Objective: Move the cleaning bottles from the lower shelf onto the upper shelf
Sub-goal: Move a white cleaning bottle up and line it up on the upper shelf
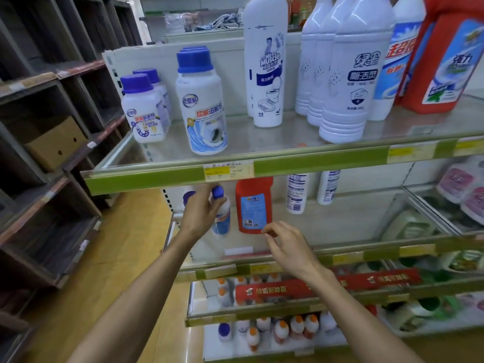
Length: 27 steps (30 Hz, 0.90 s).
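My left hand (200, 210) is wrapped around a white bottle with a blue cap (221, 213) on the lower shelf (366, 254), just under the green rail of the upper shelf (157, 179). My right hand (285, 244) hovers open, fingers apart, just below a red bottle (252, 205) standing on the same lower shelf. Two white bottles (297, 192) stand further right on it. On the upper shelf stand blue-capped white jars (200, 100), a tall Mr Muscle bottle (265, 61) and several white bottles (351, 74).
A large red bottle (445, 61) stands at the upper shelf's right end. Pink pouches (461, 189) lie at the right of the lower shelf. Further shelves below hold orange-capped bottles (282, 328). Dark wooden cubbies (47, 142) with a cardboard box line the left.
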Available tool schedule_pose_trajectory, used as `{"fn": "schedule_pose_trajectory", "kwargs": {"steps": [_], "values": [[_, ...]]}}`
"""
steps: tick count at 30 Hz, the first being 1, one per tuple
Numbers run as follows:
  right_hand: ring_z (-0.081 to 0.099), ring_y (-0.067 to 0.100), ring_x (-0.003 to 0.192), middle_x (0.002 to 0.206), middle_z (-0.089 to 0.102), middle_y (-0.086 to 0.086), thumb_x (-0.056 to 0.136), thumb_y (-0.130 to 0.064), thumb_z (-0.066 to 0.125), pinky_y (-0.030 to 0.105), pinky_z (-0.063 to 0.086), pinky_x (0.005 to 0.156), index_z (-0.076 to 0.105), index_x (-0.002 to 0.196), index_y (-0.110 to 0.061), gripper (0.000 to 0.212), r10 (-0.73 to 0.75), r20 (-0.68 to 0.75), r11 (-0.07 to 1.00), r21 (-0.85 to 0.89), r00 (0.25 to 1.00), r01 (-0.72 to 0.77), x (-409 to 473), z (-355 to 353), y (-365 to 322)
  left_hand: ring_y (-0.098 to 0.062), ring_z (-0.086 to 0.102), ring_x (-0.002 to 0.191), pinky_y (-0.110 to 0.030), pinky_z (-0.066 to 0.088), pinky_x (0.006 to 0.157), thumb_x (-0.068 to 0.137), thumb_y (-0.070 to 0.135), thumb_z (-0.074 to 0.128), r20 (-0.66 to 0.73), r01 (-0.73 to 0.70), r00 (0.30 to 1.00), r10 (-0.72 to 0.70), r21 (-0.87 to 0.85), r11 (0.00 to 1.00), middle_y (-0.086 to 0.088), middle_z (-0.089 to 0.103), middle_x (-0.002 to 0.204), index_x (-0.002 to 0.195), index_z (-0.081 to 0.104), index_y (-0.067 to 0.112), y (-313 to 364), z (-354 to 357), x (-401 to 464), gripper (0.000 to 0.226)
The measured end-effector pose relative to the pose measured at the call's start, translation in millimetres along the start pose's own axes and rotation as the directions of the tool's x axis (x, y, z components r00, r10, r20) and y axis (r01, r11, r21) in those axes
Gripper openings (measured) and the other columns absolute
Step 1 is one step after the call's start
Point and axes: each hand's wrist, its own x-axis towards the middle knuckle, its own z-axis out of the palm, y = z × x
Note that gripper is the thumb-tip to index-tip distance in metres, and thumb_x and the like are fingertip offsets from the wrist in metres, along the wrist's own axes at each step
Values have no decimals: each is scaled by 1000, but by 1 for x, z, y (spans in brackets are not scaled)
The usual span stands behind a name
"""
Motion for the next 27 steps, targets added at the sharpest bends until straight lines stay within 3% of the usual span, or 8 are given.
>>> {"fn": "schedule_pose_trajectory", "kwargs": {"steps": [4,7,11,14,16,21,25,27], "values": [[58,12,108,119,61,-2,99,-26,57,37,51,97,60,121,-18,24,54,116,997,42,992,-60,-1,-2,-6,-6,56,65,-18,43,61,95,15,66,-49,-82,995,81,-14,997,1,65,88,120,60,13,15,-5,-45,26],[49,10,125,141,48,-6,96,-39,61,34,45,106,45,142,-23,51,57,203,990,113,977,-81,0,-3,-17,-2,58,67,-10,43,62,94,17,67,-113,-98,990,87,-93,991,9,63,83,123,62,16,40,-20,-60,30],[48,1,123,140,44,-16,85,-46,73,30,42,103,30,149,-33,78,8,275,923,367,961,-113,-6,-4,-33,1,65,93,-18,52,83,97,9,61,-179,-130,983,46,-497,858,13,72,100,117,63,25,79,-56,-67,27],[65,1,104,120,65,-12,78,-49,78,22,52,86,43,137,-35,70,-30,270,812,568,963,-134,-13,-12,-39,-11,67,94,-27,57,84,98,14,57,-150,-101,988,-32,-792,602,4,73,102,122,62,16,91,-83,-63,25],[70,11,97,111,69,-4,73,-56,78,29,57,82,52,128,-32,65,-67,253,782,614,965,-107,-18,-19,-43,-12,68,90,-28,57,82,99,13,52,-135,-111,991,-15,-867,486,0,71,102,124,60,14,91,-95,-59,25],[69,10,91,109,68,4,78,-46,77,26,56,74,60,119,-27,49,-83,156,703,709,984,-53,-32,-24,-68,-9,71,85,-25,58,78,101,13,51,-112,-64,989,-98,-914,401,2,76,95,123,60,14,94,-107,-55,23],[67,9,91,105,67,-6,79,-49,78,24,57,77,56,121,-34,50,-75,-116,871,476,990,122,-43,-26,-87,-7,72,71,-23,58,65,98,21,61,-109,0,945,-307,-942,335,3,78,81,99,69,11,106,-108,-56,13],[59,5,90,107,64,-3,79,-55,74,7,47,81,55,128,-21,63,-141,-304,951,222,942,213,-50,-23,-96,-8,70,62,-24,56,58,96,31,64,-116,28,913,-391,-939,343,4,76,73,92,68,11,116,-109,-56,21]]}}
